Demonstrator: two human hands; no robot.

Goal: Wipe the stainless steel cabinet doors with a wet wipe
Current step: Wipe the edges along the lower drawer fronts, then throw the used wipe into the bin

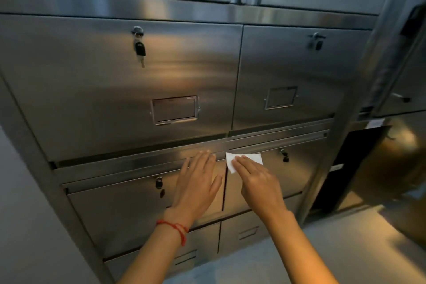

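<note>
The right hand (255,180), fingers straight and together, presses a white rectangular wet wipe (244,161) flat against the upper left corner of the lower right door (297,168). The left hand (196,182) lies flat, fingers extended, on the brushed-steel lower left door (119,210).

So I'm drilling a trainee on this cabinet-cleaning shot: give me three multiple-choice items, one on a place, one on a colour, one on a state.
1. Where is the wet wipe?
A. on the floor
B. under the right hand on the lower right door
C. draped over a key

2. What colour is the string on the left wrist?
A. red
B. blue
C. green

3. How is the left hand?
A. clenched in a fist
B. turning a key
C. flat, fingers straight, on the lower left door

Answers: B, the fingers press the white wipe on that door; A, the band is plainly red; C, the palm lies open on the steel.
</note>
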